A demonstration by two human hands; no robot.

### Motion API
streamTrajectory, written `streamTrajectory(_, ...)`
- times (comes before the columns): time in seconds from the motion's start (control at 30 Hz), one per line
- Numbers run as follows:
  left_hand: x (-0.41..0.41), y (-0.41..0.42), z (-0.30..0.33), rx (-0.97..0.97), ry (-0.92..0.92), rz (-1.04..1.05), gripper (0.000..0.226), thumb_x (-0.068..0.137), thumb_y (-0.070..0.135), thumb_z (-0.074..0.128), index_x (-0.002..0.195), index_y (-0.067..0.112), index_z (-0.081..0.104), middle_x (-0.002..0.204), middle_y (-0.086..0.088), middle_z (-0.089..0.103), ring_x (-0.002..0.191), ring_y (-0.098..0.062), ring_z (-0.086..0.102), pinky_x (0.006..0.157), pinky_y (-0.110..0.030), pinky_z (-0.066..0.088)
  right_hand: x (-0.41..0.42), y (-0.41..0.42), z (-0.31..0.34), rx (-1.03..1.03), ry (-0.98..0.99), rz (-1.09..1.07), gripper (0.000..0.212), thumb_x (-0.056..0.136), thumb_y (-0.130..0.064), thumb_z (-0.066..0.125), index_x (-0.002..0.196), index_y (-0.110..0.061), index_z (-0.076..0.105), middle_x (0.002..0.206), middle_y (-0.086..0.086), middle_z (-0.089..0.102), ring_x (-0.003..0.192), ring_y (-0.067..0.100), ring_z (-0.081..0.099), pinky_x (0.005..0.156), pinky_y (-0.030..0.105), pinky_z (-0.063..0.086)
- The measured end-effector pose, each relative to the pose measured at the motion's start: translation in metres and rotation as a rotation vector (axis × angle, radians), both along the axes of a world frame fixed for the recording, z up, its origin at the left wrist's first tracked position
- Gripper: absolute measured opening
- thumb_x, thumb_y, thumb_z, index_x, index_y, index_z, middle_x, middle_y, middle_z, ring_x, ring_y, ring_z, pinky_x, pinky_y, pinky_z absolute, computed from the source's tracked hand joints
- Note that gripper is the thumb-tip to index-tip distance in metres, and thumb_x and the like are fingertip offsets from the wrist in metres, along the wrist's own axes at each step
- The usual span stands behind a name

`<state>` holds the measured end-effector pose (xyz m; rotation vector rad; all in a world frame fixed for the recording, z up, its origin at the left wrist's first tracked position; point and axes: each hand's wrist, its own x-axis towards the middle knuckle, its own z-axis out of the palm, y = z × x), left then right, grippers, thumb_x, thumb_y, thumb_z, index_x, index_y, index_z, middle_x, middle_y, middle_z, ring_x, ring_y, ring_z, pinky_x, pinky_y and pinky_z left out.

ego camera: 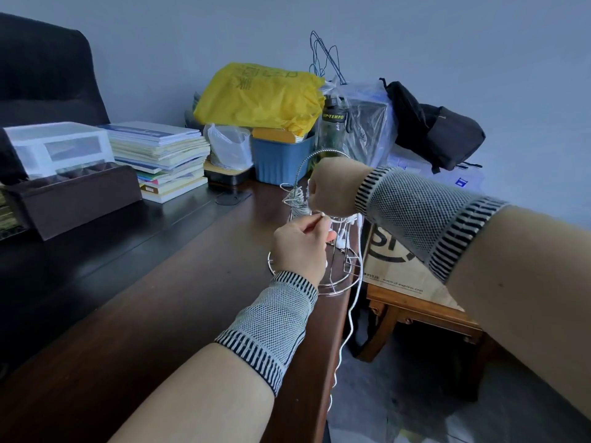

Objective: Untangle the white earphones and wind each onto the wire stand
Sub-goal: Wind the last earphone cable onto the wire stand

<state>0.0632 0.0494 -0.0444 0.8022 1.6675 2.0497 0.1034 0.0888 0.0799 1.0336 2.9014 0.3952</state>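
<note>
A chrome wire stand (339, 284) sits at the right edge of the dark wooden desk (179, 282), its arched top hook rising behind my hands. My left hand (299, 246) is closed, pinching a white earphone cable at the stand's upper ring. My right hand (335, 190) is fisted just above it, also gripping white cable against the stand. Wound white cable (299, 199) shows on the stand's left arm. A loose length of white earphone cable (351, 308) hangs from the stand down past the desk edge toward the floor. White earbuds (341, 239) dangle inside the stand.
Stacked books (160, 158), a clear drawer box (57, 148), a brown box (73, 199), a blue bin (281, 158), a yellow bag (259, 97) and a bottle (332, 129) crowd the desk's far side. A cardboard box (399, 266) rests on a wooden stool (422, 318) to the right.
</note>
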Motion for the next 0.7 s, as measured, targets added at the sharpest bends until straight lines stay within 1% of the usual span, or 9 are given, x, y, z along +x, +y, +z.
streamTrajectory(0.13, -0.005, 0.002, -0.003, -0.053, 0.065, 0.037, 0.042, 0.079, 0.000, 0.063, 0.046, 0.025, 0.062, 0.051, 0.005, 0.063, 0.054, -0.010, 0.058, 0.053, -0.027, 0.047, 0.002, -0.015, -0.013, 0.098, 0.011, 0.030, 0.033, 0.093, -0.017, 0.052, 0.063, -0.012, 0.042, 0.066, 0.002, 0.046, 0.064, 0.019, 0.050, 0.058, 0.029, 0.040)
streamTrajectory(0.2, -0.006, 0.000, -0.003, -0.053, 0.061, 0.038, 0.043, 0.083, -0.008, 0.056, 0.051, 0.021, 0.060, 0.059, 0.006, 0.060, 0.050, 0.000, 0.048, 0.054, -0.019, 0.041, 0.010, -0.026, -0.022, 0.106, 0.108, 0.042, 0.038, 0.091, -0.018, 0.055, 0.061, -0.014, 0.032, 0.066, 0.002, 0.041, 0.068, 0.023, 0.048, 0.064, 0.031, 0.041)
streamTrajectory(0.23, -0.005, -0.001, -0.002, -0.049, 0.041, 0.022, 0.039, 0.086, -0.010, 0.052, 0.063, 0.018, 0.066, 0.068, 0.003, 0.061, 0.054, 0.002, 0.047, 0.059, -0.017, 0.041, 0.014, -0.031, -0.027, 0.114, 0.154, 0.051, 0.036, 0.091, -0.017, 0.054, 0.063, -0.014, 0.032, 0.070, 0.002, 0.041, 0.072, 0.024, 0.047, 0.065, 0.032, 0.040)
streamTrajectory(0.3, -0.006, 0.000, -0.003, -0.033, 0.012, 0.008, 0.029, 0.091, -0.011, 0.046, 0.080, 0.002, 0.069, 0.070, 0.001, 0.059, 0.063, -0.007, 0.050, 0.067, -0.020, 0.043, 0.021, -0.036, -0.040, 0.138, 0.235, 0.093, 0.019, 0.091, -0.014, 0.049, 0.073, -0.014, 0.045, 0.083, 0.003, 0.041, 0.076, 0.024, 0.043, 0.066, 0.033, 0.037)
streamTrajectory(0.33, -0.005, -0.001, -0.003, -0.026, 0.048, -0.008, 0.032, 0.092, -0.012, 0.045, 0.077, 0.001, 0.070, 0.061, 0.004, 0.058, 0.057, -0.007, 0.050, 0.064, -0.021, 0.043, 0.027, -0.036, -0.049, 0.148, 0.272, 0.109, 0.012, 0.092, -0.014, 0.047, 0.082, -0.015, 0.054, 0.087, 0.001, 0.040, 0.075, 0.023, 0.043, 0.065, 0.032, 0.037)
streamTrajectory(0.4, -0.007, 0.000, -0.003, -0.010, 0.071, -0.011, 0.039, 0.089, -0.015, 0.050, 0.064, 0.010, 0.068, 0.047, 0.009, 0.057, 0.044, -0.004, 0.050, 0.053, -0.019, 0.044, 0.040, -0.029, -0.071, 0.129, 0.432, 0.136, 0.017, 0.093, -0.016, 0.048, 0.096, -0.017, 0.065, 0.089, -0.002, 0.046, 0.073, 0.021, 0.050, 0.065, 0.032, 0.044)
streamTrajectory(0.53, -0.010, 0.001, -0.006, -0.015, 0.098, -0.027, 0.010, 0.086, 0.013, 0.068, 0.083, 0.016, 0.078, 0.056, 0.007, 0.067, 0.040, -0.018, 0.055, 0.047, -0.031, 0.052, 0.064, -0.008, -0.096, -0.175, 0.964, 0.033, 0.013, 0.089, -0.014, 0.061, 0.090, -0.015, 0.074, 0.075, -0.005, 0.066, 0.062, 0.012, 0.058, 0.060, 0.023, 0.047)
streamTrajectory(0.6, -0.007, -0.001, -0.005, 0.003, 0.054, -0.033, 0.010, 0.085, 0.015, 0.069, 0.084, 0.020, 0.077, 0.066, 0.004, 0.073, 0.058, -0.029, 0.069, 0.053, -0.043, 0.058, 0.070, 0.003, -0.097, -0.460, 1.027, -0.117, 0.016, 0.090, -0.021, 0.064, 0.079, -0.011, 0.070, 0.064, -0.001, 0.065, 0.052, 0.009, 0.054, 0.055, 0.028, 0.049)
streamTrajectory(0.7, -0.003, -0.004, -0.001, 0.007, -0.013, -0.048, 0.013, 0.086, 0.011, 0.067, 0.095, 0.012, 0.076, 0.069, 0.006, 0.074, 0.076, -0.025, 0.074, 0.059, -0.033, 0.060, 0.076, 0.012, -0.099, -0.601, 0.993, -0.230, 0.035, 0.089, -0.037, 0.065, 0.070, -0.008, 0.064, 0.054, 0.002, 0.059, 0.044, 0.009, 0.051, 0.052, 0.031, 0.050)
